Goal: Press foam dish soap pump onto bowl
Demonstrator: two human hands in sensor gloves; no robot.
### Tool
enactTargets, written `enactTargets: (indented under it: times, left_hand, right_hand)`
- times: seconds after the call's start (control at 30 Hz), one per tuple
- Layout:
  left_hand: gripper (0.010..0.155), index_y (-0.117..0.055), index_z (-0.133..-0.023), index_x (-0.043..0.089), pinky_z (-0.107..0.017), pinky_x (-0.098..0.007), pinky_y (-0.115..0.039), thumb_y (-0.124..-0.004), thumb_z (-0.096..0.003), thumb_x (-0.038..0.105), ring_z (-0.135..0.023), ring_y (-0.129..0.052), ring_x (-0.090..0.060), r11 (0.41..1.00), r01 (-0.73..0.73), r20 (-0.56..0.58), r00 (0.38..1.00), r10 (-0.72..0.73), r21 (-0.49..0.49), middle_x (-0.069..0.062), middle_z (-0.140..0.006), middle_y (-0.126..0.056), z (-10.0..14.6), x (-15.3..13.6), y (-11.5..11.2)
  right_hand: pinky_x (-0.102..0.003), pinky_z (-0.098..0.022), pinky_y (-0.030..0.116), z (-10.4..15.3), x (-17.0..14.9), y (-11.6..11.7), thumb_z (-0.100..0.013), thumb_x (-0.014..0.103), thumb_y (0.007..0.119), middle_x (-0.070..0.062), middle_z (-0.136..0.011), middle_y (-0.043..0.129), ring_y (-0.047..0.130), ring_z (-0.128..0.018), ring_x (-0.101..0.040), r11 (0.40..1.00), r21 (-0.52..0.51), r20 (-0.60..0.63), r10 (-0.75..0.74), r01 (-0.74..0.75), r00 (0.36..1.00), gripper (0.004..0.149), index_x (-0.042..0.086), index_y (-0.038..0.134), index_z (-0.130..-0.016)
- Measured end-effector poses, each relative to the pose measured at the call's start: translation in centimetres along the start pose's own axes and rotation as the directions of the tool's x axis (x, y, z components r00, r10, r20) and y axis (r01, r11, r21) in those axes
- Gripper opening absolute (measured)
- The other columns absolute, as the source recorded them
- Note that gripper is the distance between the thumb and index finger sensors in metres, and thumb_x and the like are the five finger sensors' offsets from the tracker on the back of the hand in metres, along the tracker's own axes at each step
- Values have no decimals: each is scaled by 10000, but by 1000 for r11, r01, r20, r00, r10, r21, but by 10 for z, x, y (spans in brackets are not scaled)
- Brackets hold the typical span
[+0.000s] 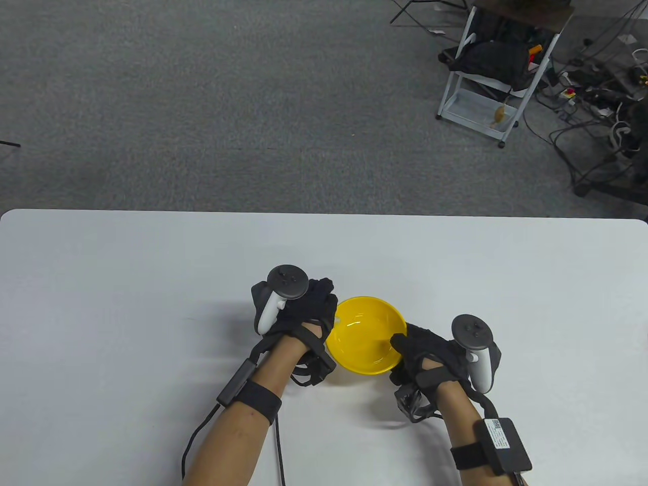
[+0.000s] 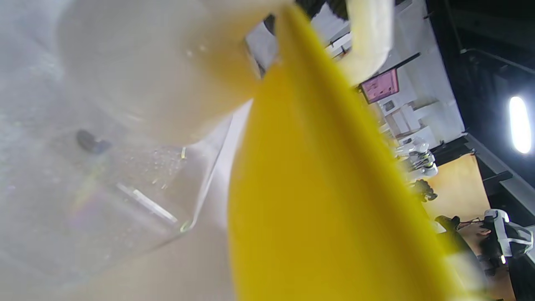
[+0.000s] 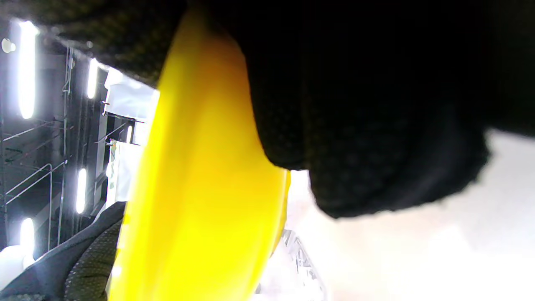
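Low in the middle of the frame, a glossy round yellow bowl (image 1: 365, 341) sits on the smooth white table (image 1: 126, 283). The right hand (image 1: 430, 354) pinches its right rim. The left hand (image 1: 304, 309) curls over a clear soap bottle (image 2: 125, 200) beside the bowl; how firmly it grips, I cannot tell.

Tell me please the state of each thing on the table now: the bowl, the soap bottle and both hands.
Yellow bowl: upright on the table, no foam visible inside.
Soap bottle: clear, beside the bowl, hidden under the left hand in the table view; pump state cannot be told.
Left hand: on top of the bottle, at the bowl's left rim.
Right hand: holds the bowl's right rim.
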State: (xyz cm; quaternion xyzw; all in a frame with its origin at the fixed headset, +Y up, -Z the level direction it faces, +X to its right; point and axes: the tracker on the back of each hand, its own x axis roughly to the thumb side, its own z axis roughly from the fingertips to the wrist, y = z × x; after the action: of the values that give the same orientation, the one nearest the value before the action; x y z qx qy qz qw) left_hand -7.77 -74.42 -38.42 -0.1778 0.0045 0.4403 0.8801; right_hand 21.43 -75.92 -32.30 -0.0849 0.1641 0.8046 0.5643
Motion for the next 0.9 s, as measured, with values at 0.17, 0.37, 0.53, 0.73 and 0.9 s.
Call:
enactTargets:
  times: [0.17, 0.37, 0.53, 0.73, 0.9]
  left_hand:
    - [645, -500, -1050, 207, -740, -681, -361, -616, -458, 435, -1091, -339, -427, 992, -124, 42, 991, 125, -27, -105, -1164, -384, -5, -11, -4]
    - [650, -494, -1051, 226, -743, -669, -382, -605, -455, 461, -1092, -347, -421, 994, -103, 52, 993, 105, -33, -100, -1164, -391, -5, -13, -4]
    - [669, -483, -1053, 229, -731, -669, -380, -618, -448, 482, -1079, -315, -431, 989, -134, 3, 991, 135, -69, -120, -1156, -361, -4, -9, 1]
    - [682, -442, -1065, 237, -736, -665, -373, -599, -455, 497, -1083, -284, -436, 993, 29, -53, 998, -35, -114, -114, -1165, -332, 0, 7, 10]
    - [674, -457, -1058, 212, -732, -669, -384, -597, -455, 481, -1079, -311, -445, 993, -47, -43, 998, 43, -109, -128, -1157, -373, -2, 4, 8]
  right_hand:
    - [-411, -47, 932, -3, -3, 1, -448, 372, 805, -175, -460, 979, 1050, -158, -304, 1000, 20, -3, -18, 18, 1000, 607, 41, 648, -931]
    - [-411, -52, 936, -3, -4, 1, -449, 376, 805, -178, -468, 975, 1052, -167, -303, 999, 30, 0, -39, 39, 999, 613, 43, 641, -937]
    - [-412, -58, 939, -3, -4, 1, -451, 379, 803, -178, -478, 973, 1054, -175, -308, 998, 37, -7, -53, 53, 999, 617, 45, 634, -941]
    - [-412, -64, 940, -2, -3, 0, -452, 383, 803, -180, -483, 970, 1054, -182, -307, 998, 42, 3, -56, 56, 998, 623, 46, 626, -945]
    - [-413, -65, 939, -3, -6, 1, -453, 383, 800, -181, -483, 970, 1053, -182, -309, 997, 49, 4, -64, 64, 998, 628, 43, 617, -948]
